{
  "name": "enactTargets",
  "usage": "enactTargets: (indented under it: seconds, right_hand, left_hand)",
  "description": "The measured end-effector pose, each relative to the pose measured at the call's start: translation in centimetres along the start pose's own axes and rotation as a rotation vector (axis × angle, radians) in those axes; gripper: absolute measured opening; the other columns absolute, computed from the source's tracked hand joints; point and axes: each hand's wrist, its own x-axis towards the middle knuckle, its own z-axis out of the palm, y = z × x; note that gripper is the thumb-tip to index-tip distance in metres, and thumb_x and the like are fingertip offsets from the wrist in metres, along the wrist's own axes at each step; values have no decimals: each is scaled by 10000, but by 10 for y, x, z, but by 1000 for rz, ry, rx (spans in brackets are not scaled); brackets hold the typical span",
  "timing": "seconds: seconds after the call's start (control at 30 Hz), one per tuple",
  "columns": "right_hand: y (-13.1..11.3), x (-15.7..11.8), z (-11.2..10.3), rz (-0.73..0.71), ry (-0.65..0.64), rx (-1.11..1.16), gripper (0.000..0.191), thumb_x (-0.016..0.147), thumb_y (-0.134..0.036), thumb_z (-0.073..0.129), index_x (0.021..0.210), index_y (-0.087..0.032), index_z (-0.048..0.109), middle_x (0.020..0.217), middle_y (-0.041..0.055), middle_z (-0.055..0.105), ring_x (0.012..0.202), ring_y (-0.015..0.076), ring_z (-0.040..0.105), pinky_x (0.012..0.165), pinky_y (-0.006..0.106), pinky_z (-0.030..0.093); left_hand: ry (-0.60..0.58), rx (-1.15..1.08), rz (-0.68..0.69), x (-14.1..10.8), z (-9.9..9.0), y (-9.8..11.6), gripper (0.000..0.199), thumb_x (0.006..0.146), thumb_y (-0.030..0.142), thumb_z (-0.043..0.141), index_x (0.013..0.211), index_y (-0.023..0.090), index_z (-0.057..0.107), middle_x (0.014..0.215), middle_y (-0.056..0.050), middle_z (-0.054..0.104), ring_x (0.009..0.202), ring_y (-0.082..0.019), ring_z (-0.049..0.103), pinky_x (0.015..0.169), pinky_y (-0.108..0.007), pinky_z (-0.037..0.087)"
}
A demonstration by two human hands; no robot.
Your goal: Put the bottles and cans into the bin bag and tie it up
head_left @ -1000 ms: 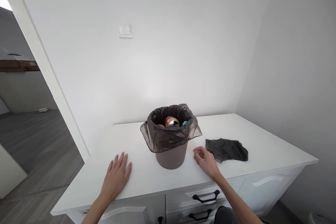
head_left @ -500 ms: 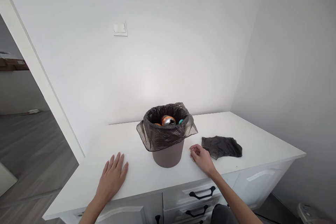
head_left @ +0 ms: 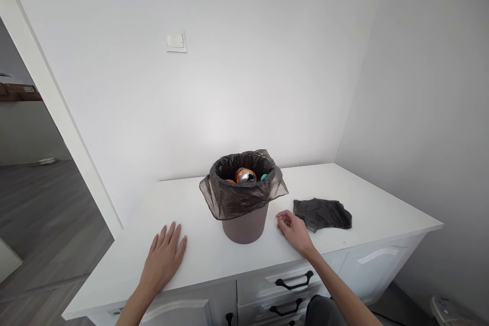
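Observation:
A brownish trash bin (head_left: 245,228) stands upright on the white cabinet top, lined with a dark, translucent trash bag (head_left: 244,201) folded over its rim. Inside lie an orange drink can (head_left: 245,175) with its silver top showing, and a teal object (head_left: 264,177), mostly hidden. My left hand (head_left: 163,256) rests flat on the surface left of the bin, fingers stretched out. To the bin's right, my right hand (head_left: 293,231) lies on the surface with fingers curled in, apart from the bin, and no object shows in it. A folded dark plastic bag (head_left: 324,214) lies just beyond it.
The white cabinet (head_left: 194,254) backs against a wall with a light switch (head_left: 176,41). Black drawer handles (head_left: 294,280) stick out along its front. A doorway at the left opens onto a grey floor (head_left: 42,204). A pale device (head_left: 454,310) sits at the lower right.

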Motion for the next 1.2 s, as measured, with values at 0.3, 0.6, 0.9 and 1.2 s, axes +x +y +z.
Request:
enactTargets:
  seconds: [0.3,0.6,0.9,1.2]
  right_hand:
    - [-1,-2,0,9,-1,7,231,850,-415,549,938,-224,644,688,6,687,606,197,624,624,314,477]
    - [0,-2,0,12,1,15,252,853,-451,551,933,-231,641,687,11,688,605,207,632,621,321,479]
    - [2,-2,2,11,-6,9,251,861,-448,538,938,-229,634,682,6,676,594,202,622,623,322,479]
    - [3,-4,2,3,4,9,241,851,-434,552,934,-230,651,675,7,687,606,209,634,619,321,480]
  left_hand:
    - [-3,-33,-2,-1,0,0,696,1028,499,309,1596,107,403,1685,-77,310,1579,-324,241,1286,-520,234]
    - [37,-48,10,-2,3,-2,680,1027,496,311,1583,123,434,1670,-87,351,1571,-328,271,1270,-531,265]
    - [17,-42,5,-3,-1,-2,691,1031,500,298,1589,110,420,1678,-87,333,1576,-333,255,1277,-525,245]
    - [63,-69,19,-2,11,-7,677,1032,517,308,1581,145,443,1674,-91,347,1571,-327,276,1270,-529,252]
